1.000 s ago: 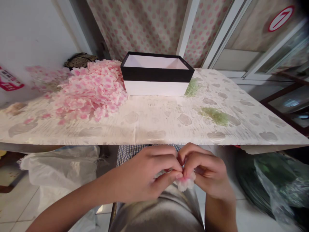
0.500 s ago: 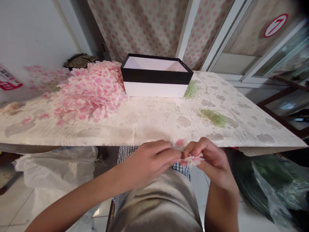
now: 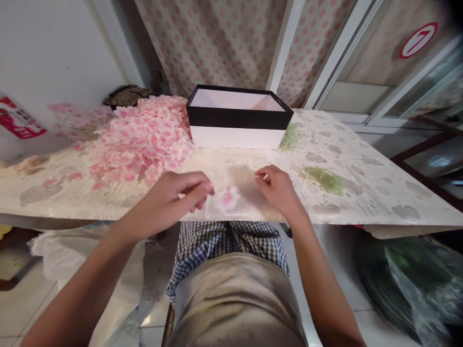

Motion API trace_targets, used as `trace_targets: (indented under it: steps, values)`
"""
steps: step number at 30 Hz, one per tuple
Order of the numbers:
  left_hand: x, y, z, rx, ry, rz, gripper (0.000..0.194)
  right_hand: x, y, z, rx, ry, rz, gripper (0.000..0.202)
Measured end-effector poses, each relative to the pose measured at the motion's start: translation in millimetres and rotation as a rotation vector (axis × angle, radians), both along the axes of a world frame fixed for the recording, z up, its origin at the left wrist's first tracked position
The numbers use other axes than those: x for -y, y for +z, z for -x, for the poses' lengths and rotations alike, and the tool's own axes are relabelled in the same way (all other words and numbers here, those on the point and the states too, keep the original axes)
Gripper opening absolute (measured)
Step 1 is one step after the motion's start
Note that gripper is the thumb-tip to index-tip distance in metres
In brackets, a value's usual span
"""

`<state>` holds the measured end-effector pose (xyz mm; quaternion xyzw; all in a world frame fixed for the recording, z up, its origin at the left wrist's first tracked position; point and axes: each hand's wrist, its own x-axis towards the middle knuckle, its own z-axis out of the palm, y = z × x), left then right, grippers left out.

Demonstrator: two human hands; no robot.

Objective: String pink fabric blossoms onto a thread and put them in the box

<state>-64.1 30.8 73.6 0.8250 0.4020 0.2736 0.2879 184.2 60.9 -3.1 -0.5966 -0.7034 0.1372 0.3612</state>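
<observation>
A: Head cam: your left hand (image 3: 173, 193) and right hand (image 3: 277, 188) sit apart at the table's near edge (image 3: 108, 212), a blurred pink flower (image 3: 227, 198) between them. Grip? Can't tell.

B: You're mid-step, I reckon; next needs a pinch. Writing: only a red sign (image 3: 418, 40), unreadable.

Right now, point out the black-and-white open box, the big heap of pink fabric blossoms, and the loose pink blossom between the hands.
Black-and-white open box (image 3: 237, 129): head view, front wall.
Heap of pink fabric blossoms (image 3: 144, 140): head view, middle of the pile.
Loose pink blossom (image 3: 227, 198): head view, its blurred pink centre.
</observation>
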Motion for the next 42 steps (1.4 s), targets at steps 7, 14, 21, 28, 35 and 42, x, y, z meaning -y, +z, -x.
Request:
trace_targets:
  steps: [7, 14, 21, 28, 35, 42]
  values:
    - [-37.0, -22.1, 17.8, 0.347, 0.324, -0.044, 0.013, -22.2, 1.4, 13.0, 0.13, 0.02, -0.032, 0.023]
    - [-45.4, -36.2, 10.6, 0.373, 0.354, 0.002, 0.01, -16.8, 4.1, 58.1, 0.268, 0.236, -0.03, 0.021]
    - [-41.5, -46.4, -6.7, 0.37, 0.282, 0.051, 0.009, -20.9, -3.0, 83.2, 0.407, 0.178, -0.016, 0.025]
    - [-37.1, -61.8, -34.0, 0.21, 0.246, -0.093, 0.014, -11.4, -5.3, 58.4, 0.312, 0.117, -0.036, 0.026]
    - [-36.4, -70.2, -35.2, -0.013, 0.156, -0.133, 0.018, 2.4, -20.3, 14.6, -0.055, 0.021, -0.079, 0.013]
    - [-48.4, -54.4, -6.0, -0.043, 0.211, -0.179, 0.029, 1.3, -36.7, -0.9, -0.441, -0.055, -0.114, 0.013]
